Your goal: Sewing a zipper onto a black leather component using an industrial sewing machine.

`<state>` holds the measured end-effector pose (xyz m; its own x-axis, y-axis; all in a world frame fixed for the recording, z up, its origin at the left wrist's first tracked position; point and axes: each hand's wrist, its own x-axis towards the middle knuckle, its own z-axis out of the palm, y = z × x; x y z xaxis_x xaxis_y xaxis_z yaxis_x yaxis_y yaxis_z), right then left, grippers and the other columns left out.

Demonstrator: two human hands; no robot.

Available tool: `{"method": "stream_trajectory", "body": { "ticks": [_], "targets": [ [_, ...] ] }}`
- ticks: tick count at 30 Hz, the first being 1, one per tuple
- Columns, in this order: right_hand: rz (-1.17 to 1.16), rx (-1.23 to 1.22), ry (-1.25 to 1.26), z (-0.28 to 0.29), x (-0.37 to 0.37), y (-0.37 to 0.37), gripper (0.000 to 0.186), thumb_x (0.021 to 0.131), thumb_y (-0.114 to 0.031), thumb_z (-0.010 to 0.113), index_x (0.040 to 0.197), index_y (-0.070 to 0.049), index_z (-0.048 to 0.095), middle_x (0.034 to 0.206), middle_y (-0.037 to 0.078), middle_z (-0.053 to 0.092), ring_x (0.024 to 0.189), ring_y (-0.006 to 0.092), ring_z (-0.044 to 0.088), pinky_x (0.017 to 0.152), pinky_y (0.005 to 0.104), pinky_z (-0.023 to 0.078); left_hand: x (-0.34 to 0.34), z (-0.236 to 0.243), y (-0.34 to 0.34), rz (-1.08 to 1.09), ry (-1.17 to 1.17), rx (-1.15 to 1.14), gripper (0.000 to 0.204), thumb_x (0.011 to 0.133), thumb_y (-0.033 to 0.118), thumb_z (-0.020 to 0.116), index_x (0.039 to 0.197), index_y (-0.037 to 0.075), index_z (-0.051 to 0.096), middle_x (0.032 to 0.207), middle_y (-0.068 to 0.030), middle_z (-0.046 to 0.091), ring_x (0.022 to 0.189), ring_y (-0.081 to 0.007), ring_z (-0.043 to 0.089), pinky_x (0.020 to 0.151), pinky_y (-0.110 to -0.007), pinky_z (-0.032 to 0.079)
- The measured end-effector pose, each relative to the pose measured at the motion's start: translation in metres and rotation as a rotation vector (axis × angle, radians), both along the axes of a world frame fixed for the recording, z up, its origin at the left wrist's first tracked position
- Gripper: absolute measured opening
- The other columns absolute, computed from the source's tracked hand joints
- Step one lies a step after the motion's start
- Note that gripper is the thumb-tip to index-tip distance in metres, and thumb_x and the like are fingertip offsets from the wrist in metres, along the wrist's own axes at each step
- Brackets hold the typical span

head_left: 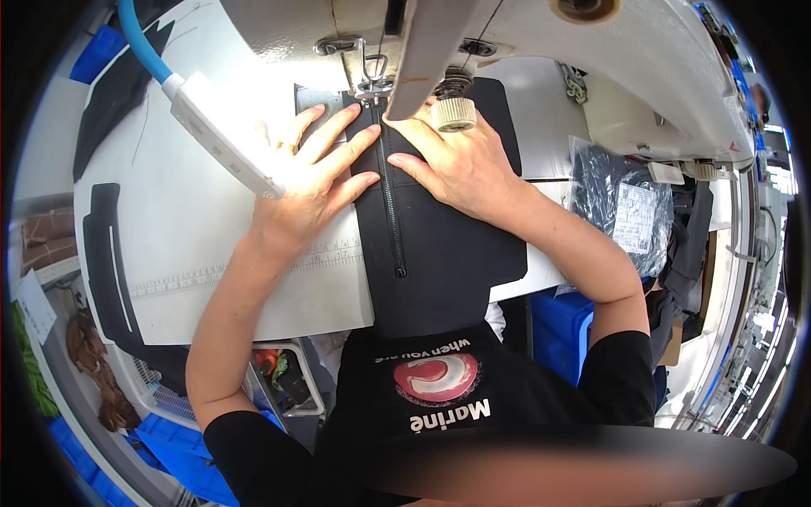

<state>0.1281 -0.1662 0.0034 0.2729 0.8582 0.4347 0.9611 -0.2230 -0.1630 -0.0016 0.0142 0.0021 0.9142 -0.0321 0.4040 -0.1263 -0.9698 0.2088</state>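
Head view, inspected from my station: the black cloth [439, 241] lies flat under the machine [676, 68], running down to the wearer's shirt [355, 380]. Its zip [392, 211] runs lengthwise toward the presser foot [376, 88].

Left hand [308, 179]: fingers spread, tips resting on the cloth and its left margin, index tip just beside the zip. Right hand [469, 165]: palm down on the cloth, thumb and index apart, both near the zip's right side; I cannot tell the remaining fingers.

Obstructions noted: the bar [422, 55] and the knob [455, 115] block my sight of those right fingers. Glare from the lamp [221, 135], on its blue hose [141, 38], washes out part of the left hand.

Surroundings: on the table [194, 203], a printed scale [245, 265] and a dark strip [104, 245] at left; a plastic bag [629, 203] beyond the right forearm; a blue bin [559, 325] below.
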Motion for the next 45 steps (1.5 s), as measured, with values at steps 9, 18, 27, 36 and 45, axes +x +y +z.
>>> {"method": "stream_trajectory", "body": {
  "ticks": [9, 18, 27, 36, 45],
  "targets": [
    [-0.232, 0.735, -0.516, 0.119, 0.068, -0.192, 0.028, 0.089, -0.019, 0.067, 0.1, 0.006, 0.062, 0.097, 0.012, 0.067, 0.098, 0.0179, 0.061, 0.091, 0.0342, 0.046, 0.004, 0.0, 0.001, -0.021, -0.022, 0.012, 0.045, 0.079, 0.038, 0.073, 0.121, 0.024, 0.066, 0.131, -0.0011, 0.06, 0.123, -0.0321, 0.051, 0.102, -0.058, 0.032],
    [-0.877, 1.042, 0.43, 0.139, 0.262, -0.417, 0.051, 0.103, -0.039, 0.041, 0.128, 0.003, 0.056, 0.122, 0.011, 0.061, 0.109, 0.0162, 0.058, 0.096, 0.0291, 0.044, 0.004, 0.001, 0.002, -0.019, 0.026, -0.106, 0.049, 0.076, 0.042, 0.075, 0.12, 0.022, 0.068, 0.128, -0.0029, 0.062, 0.119, -0.038, 0.053, 0.101, -0.048, 0.039],
    [-1.183, 0.703, 0.807, 0.204, 0.344, -0.453, 0.048, 0.096, -0.035, 0.054, 0.131, -0.001, 0.055, 0.127, 0.012, 0.058, 0.111, 0.0193, 0.06, 0.093, 0.0328, 0.047, 0.002, 0.001, 0.003, -0.025, 0.044, -0.12, 0.05, 0.076, 0.043, 0.074, 0.121, 0.024, 0.067, 0.132, -0.0009, 0.06, 0.122, -0.033, 0.052, 0.105, -0.051, 0.026],
    [-1.229, 0.725, 0.838, 0.2, 0.374, -0.471, 0.053, 0.09, -0.039, 0.063, 0.125, 0.0, 0.058, 0.117, 0.013, 0.063, 0.101, 0.0212, 0.064, 0.085, 0.0342, 0.052, 0.001, 0.001, 0.0, 0.0, 0.084, -0.168, 0.05, 0.077, 0.042, 0.073, 0.124, 0.025, 0.065, 0.137, 0.0009, 0.056, 0.124, -0.0314, 0.05, 0.106, -0.059, 0.018],
    [-1.247, 0.71, 0.855, 0.201, 0.384, -0.468, 0.057, 0.085, -0.041, 0.071, 0.121, 0.002, 0.061, 0.11, 0.014, 0.067, 0.093, 0.0227, 0.067, 0.078, 0.0354, 0.055, 0.002, 0.001, -0.001, -0.027, -0.009, -0.143, 0.046, 0.074, 0.035, 0.077, 0.116, 0.018, 0.07, 0.126, -0.0071, 0.063, 0.115, -0.0369, 0.055, 0.097, -0.043, 0.045]
  ]
}}
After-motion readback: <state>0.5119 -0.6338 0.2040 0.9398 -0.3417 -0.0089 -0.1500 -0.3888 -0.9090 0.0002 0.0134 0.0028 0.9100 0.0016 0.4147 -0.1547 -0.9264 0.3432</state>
